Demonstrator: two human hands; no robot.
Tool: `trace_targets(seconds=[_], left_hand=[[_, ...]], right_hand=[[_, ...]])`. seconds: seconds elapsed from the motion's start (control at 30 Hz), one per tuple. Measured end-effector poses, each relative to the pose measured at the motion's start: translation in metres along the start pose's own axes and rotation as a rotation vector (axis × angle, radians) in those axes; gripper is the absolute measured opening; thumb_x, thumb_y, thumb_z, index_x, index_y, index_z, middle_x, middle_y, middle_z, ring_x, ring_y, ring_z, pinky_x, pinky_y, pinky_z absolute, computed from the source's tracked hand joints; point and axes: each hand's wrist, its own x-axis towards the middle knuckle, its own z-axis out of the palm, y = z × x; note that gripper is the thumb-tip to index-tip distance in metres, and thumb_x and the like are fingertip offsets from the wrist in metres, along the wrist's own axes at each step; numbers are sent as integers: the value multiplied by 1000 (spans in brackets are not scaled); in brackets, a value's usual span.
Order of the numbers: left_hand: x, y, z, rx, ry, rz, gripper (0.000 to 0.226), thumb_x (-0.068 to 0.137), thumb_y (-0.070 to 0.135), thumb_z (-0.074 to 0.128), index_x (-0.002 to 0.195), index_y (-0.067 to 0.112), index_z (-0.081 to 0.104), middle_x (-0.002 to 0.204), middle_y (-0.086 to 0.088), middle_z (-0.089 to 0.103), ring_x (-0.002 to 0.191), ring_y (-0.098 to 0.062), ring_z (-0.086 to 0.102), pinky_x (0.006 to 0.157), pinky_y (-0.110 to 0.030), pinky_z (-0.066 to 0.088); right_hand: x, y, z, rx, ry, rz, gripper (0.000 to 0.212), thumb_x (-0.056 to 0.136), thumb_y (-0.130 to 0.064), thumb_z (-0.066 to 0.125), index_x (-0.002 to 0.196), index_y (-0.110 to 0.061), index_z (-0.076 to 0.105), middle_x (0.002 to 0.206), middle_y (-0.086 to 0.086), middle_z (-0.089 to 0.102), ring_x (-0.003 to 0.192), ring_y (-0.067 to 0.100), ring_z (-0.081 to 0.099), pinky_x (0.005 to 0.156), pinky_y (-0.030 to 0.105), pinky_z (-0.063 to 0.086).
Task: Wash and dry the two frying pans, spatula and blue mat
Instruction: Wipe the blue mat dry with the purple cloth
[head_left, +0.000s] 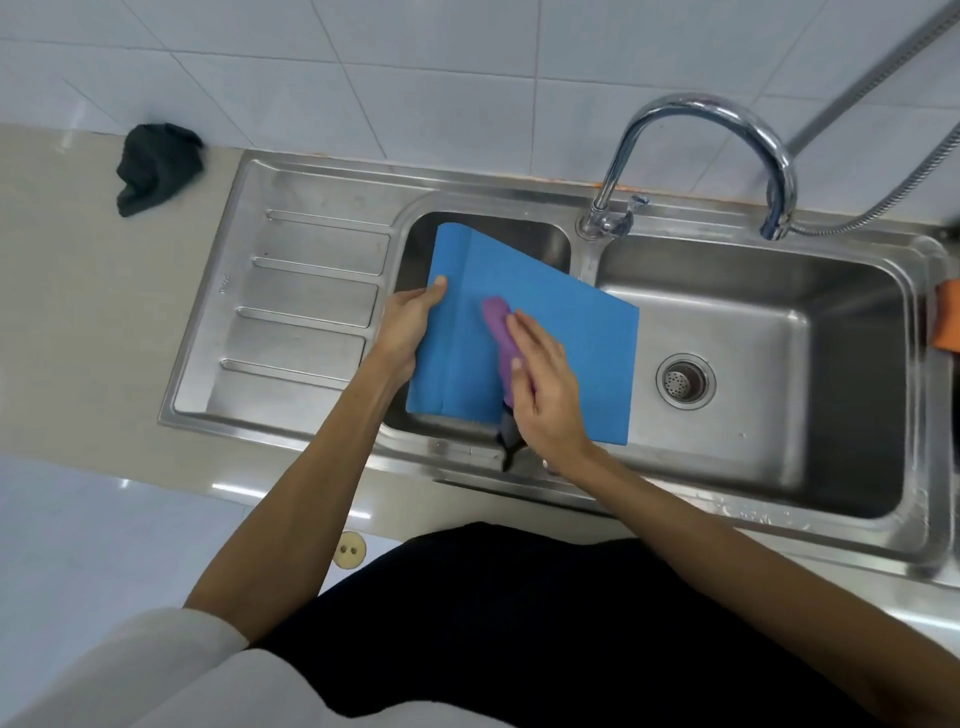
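Observation:
The blue mat (571, 353) lies tilted across the small left basin and the divider of the steel sink (779, 249). My left hand (410, 325) grips the mat's left edge, thumb on top. My right hand (545, 384) holds a purple scrubber (498, 332) against the mat's top face, and a dark part of it sticks out below the hand. No frying pan and no spatula are in view.
A chrome faucet (727, 130) arches over the large right basin, whose drain strainer (685, 382) shows. The ribbed drainboard (306, 306) is on the left. A dark cloth (156, 166) sits on the counter by the wall. Something orange (948, 322) shows at the right edge.

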Motion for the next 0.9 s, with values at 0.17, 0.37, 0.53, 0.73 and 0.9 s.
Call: trace_targets(seconds=[0.17,0.37,0.53,0.73,0.9], left_hand=[[0,-6,0,94,-10,28,33,104,36,51,106,9,70,100,-8,76,91,-25,74,80,-40,60],[2,-11,1,116,-12,67,37,105,38,47,115,9,68,104,-9,75,96,-28,73,81,-40,60],[5,-9,5,90,2,88,37,103,37,51,113,7,69,105,-10,76,94,-28,74,79,-41,61],[7,-10,4,59,-7,61,36,102,35,54,113,4,68,108,-11,75,97,-28,74,83,-44,60],[4,-11,8,82,-7,57,35,101,35,56,111,5,69,106,-9,76,96,-27,74,83,-42,60]], right_hand=[[31,-14,17,-18,-218,318,79,102,-59,33,163,-18,5,171,6,4,158,24,1,128,44,1],[36,1,35,-384,-314,204,74,102,-50,30,162,-11,11,170,15,5,155,40,5,124,60,14],[34,7,29,-310,-282,234,76,102,-48,44,163,-15,12,167,21,13,148,41,26,113,54,38],[32,25,8,-198,-145,379,72,96,-16,65,158,-13,30,142,18,43,122,34,46,104,45,46],[53,35,-10,-210,-91,458,72,91,-24,74,153,-9,39,146,18,42,132,34,40,114,45,38]])
